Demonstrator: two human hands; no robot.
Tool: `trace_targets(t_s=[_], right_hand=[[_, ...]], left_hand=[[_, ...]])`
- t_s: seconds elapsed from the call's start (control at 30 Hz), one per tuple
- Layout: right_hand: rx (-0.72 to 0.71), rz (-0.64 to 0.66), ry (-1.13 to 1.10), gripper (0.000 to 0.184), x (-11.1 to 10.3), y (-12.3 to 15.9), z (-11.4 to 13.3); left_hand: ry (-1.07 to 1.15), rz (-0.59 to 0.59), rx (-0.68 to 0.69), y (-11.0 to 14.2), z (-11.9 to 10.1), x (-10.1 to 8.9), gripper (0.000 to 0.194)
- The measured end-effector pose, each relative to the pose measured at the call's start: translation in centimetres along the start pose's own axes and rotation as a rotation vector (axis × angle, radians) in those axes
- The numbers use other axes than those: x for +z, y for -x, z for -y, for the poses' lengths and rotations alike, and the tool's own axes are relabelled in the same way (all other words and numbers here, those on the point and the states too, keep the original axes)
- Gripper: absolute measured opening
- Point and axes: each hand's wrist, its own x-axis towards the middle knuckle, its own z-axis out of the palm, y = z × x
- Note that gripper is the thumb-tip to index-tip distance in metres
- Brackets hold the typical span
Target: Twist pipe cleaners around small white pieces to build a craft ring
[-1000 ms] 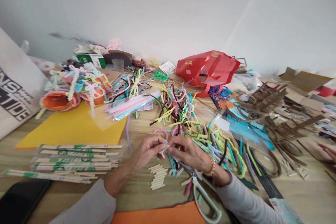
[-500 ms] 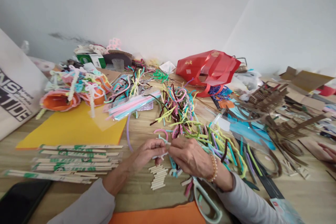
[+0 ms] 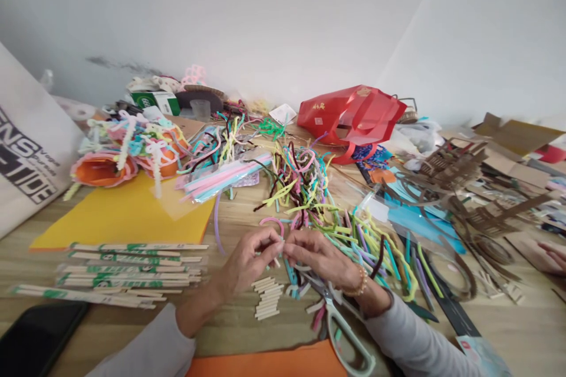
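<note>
My left hand [image 3: 256,256] and my right hand [image 3: 316,256] meet fingertip to fingertip above the table. Both pinch a small whitish piece [image 3: 276,261] that looks like a pipe cleaner, mostly hidden by the fingers. Just behind the fingertips curves a pink pipe cleaner [image 3: 273,221]. Short cut wooden sticks [image 3: 267,297] lie in a stacked row below my hands. Under my right wrist rest scissors with pale green handles [image 3: 349,339]. A tangled heap of coloured pipe cleaners [image 3: 305,182] spreads behind and to the right.
Wrapped chopsticks [image 3: 132,269], yellow sheets [image 3: 128,218] and a black phone [image 3: 38,336] lie left. Orange paper [image 3: 269,362] is at the front edge. A red bag [image 3: 349,115] stands at the back. Brown woven strips [image 3: 464,200] cover the right, where another person's hand [image 3: 555,256] shows.
My fingers have shifted slightly and drawn closer together at the tips. The whitish piece shows less now. The things on the table have stayed in place.
</note>
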Motion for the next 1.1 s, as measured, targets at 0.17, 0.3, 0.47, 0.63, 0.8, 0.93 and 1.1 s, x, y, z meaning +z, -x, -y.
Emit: trace_targets(t_s=[0.17, 0.3, 0.47, 0.63, 0.8, 0.93, 1.1], right_hand=[[0.027, 0.0, -0.085, 0.03, 0.1, 0.0, -0.5], [-0.078, -0.095, 0.251, 0.021, 0.3, 0.3, 0.5], [-0.302, -0.151, 0.639, 0.014, 0.9, 0.5, 1.7], [-0.131, -0.256, 0.496, 0.014, 0.9, 0.5, 0.9], [0.025, -0.202, 0.287, 0.015, 0.7, 0.3, 0.2], [0.041, -0.215, 0.241, 0.014, 0.9, 0.3, 0.0], [0.013, -0.209, 0.277, 0.014, 1.1, 0.3, 0.0]], left_hand=[[-0.183, -0.067, 0.089, 0.3, -0.2, 0.1, 0.024], [-0.005, -0.008, -0.055, 0.0, 0.2, 0.0, 0.025], [0.255, 0.062, -0.17, -0.4, 1.2, -0.1, 0.027], [0.098, -0.095, -0.096, -0.3, 1.2, 0.6, 0.018], [-0.283, -0.264, 0.039, 0.1, 0.9, 1.4, 0.008], [-0.372, -0.29, 0.167, 0.5, 1.3, 1.5, 0.011], [-0.429, -0.239, 0.219, 0.8, 1.6, 1.3, 0.016]])
